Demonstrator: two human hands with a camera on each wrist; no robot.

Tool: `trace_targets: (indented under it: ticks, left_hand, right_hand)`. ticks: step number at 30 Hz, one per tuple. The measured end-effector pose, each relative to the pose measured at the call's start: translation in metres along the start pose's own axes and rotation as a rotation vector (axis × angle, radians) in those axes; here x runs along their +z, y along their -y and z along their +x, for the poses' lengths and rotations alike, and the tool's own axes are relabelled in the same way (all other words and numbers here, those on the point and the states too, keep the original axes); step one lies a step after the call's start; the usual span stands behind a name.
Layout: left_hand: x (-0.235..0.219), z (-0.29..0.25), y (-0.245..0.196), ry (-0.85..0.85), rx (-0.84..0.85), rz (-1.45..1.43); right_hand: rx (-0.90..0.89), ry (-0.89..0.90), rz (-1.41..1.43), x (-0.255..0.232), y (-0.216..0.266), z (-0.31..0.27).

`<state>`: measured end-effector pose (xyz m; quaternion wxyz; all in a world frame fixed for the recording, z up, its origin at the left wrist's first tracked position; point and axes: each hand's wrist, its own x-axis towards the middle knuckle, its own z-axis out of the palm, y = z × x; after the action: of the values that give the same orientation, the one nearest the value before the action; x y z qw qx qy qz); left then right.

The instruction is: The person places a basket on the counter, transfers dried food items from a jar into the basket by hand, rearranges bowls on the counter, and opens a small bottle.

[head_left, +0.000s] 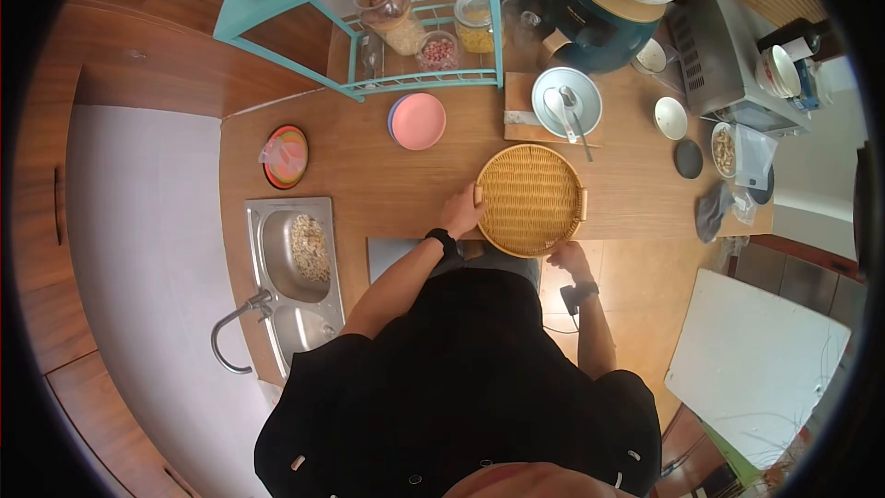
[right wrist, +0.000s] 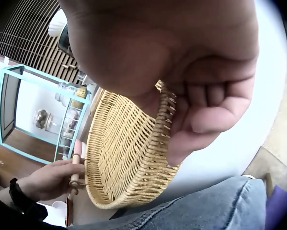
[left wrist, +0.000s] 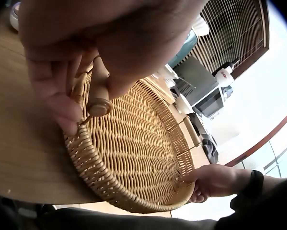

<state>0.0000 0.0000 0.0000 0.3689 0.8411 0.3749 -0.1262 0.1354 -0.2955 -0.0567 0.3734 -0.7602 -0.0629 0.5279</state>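
A round, shallow wicker tray (head_left: pixel 530 198) with two wooden handles is at the counter's front edge, close to the person's body. My left hand (head_left: pixel 461 212) holds it by the near handle (left wrist: pixel 99 88), fingers curled round the wood. On the other side, my right hand (head_left: pixel 572 260) pinches the woven rim (right wrist: pixel 166 112) between thumb and curled fingers. The far handle (head_left: pixel 583 204) has no hand on it. In the left wrist view, the inside of the tray shows bare weave across most of its base.
To the left is a steel sink (head_left: pixel 336 221) with pale pieces in one basin. Behind the tray stand a pink bowl (head_left: pixel 419 121) and a pale bowl (head_left: pixel 590 97) with spoons. A turquoise rack (head_left: pixel 424 83) holds jars. A microwave (head_left: pixel 737 55) stands at the right.
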Motion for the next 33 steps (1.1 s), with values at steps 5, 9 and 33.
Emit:
trace_targets:
  ticks: [5,9,33]
  left_hand:
    - [-0.016,0.017,0.031,0.216,0.047,-0.180]
    - [-0.084,0.025,0.018,-0.128,0.327,-0.395]
    - [-0.352,0.223,-0.016,-0.621,0.562,-0.534]
  right_hand:
    - [0.013,-0.099,-0.006,0.010,-0.005,-0.001]
    - [0.106,-0.298,0.016,0.030,-0.003,-0.001]
    - [0.415,-0.687,0.793,0.240,-0.142,-0.168]
